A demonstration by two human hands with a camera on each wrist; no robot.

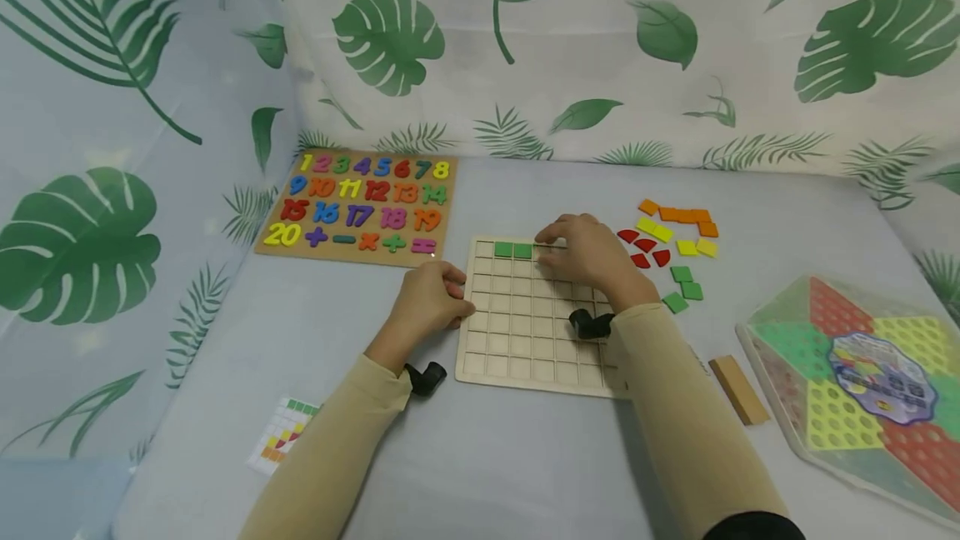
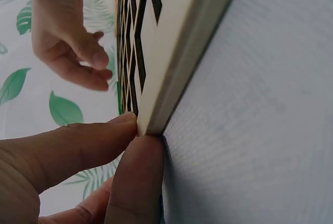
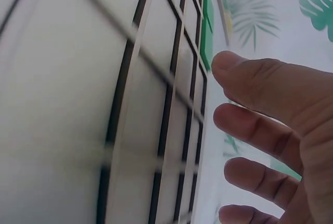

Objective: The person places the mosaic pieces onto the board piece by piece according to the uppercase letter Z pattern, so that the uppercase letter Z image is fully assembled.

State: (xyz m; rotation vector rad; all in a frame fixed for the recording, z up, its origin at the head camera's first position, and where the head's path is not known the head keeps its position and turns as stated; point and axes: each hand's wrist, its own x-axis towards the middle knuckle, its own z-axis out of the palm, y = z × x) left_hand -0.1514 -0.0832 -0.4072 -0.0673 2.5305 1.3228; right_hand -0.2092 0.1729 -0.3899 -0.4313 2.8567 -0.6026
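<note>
A square wooden grid board [image 1: 517, 323] lies on the table in front of me, with two green square tiles [image 1: 513, 250] side by side in its top row. My left hand [image 1: 427, 298] pinches the board's left edge between thumb and finger; the left wrist view shows both fingertips at the rim. Over the board's upper right part hovers my right hand [image 1: 588, 252], close beside the green tiles. In the right wrist view its thumb [image 3: 260, 81] and fingers are loosely bent and apart, with nothing between them.
Loose orange [image 1: 682, 215], yellow [image 1: 654, 229], red [image 1: 645, 246] and green pieces [image 1: 692, 291] lie right of the board. A number board [image 1: 352, 207] sits at back left, a pattern card [image 1: 281, 436] at front left. A wooden block [image 1: 738, 390] and a Chinese checkers board [image 1: 847, 390] are at right.
</note>
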